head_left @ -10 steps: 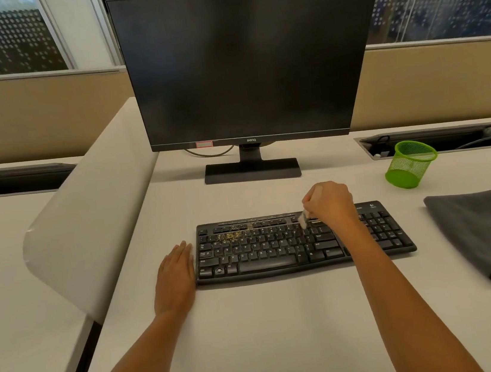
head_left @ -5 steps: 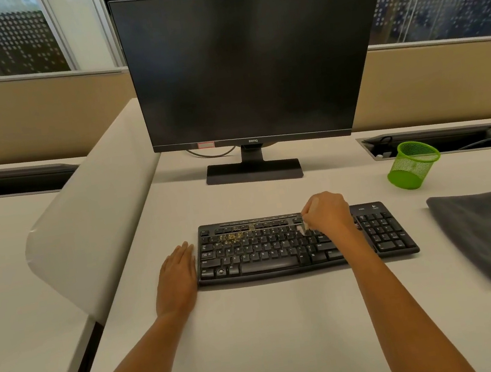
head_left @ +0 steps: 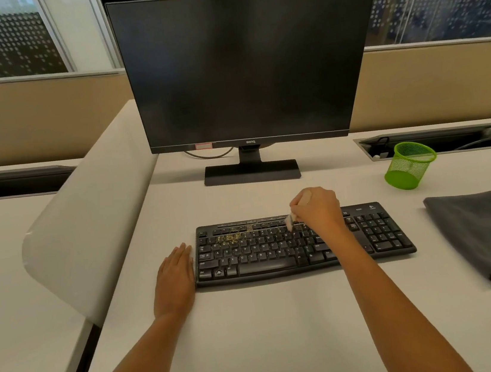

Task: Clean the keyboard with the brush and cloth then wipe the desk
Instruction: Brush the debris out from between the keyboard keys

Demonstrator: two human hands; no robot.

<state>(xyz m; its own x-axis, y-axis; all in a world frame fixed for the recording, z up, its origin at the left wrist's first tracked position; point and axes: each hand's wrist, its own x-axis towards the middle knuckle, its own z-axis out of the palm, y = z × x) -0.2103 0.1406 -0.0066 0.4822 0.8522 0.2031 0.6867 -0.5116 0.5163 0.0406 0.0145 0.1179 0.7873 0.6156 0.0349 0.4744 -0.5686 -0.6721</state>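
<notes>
On the pale desk (head_left: 271, 323), just in front of the dark monitor (head_left: 241, 67), the black keyboard (head_left: 278, 253) lies flat and square to the person, and the brushing step is under way. The right hand (head_left: 317, 207) is over the upper key rows, right of centre, its fingers curled round a small brush (head_left: 289, 221) whose pale bristles point down onto the keys near the top edge. The left hand (head_left: 174, 273) lies flat on the desk with straight fingers, its edge against the keyboard's left end, seemingly bracing it. A patch of yellowish crumbs (head_left: 229, 237) sits in the upper-left rows, left of the bristles and not yet cleared. The grey cloth (head_left: 487, 232) lies folded on the desk well off to the right, untouched, with a green mesh cup (head_left: 408, 166) behind it.

I judge the task to be at an early stage, with brushing only begun and the cloth pass and desk wipe both still ahead. The next move calls for carrying the bristles leftward into the crumbs with short, light strokes that lift the grit out from between the keys and off one edge, not deeper in, while the flat hand holds the board steady.

Against a second ago, the brush has crept a little left along the top rows, nearer the crumbs. The left hand and cloth have not shifted, and the crumb patch looks the same.
</notes>
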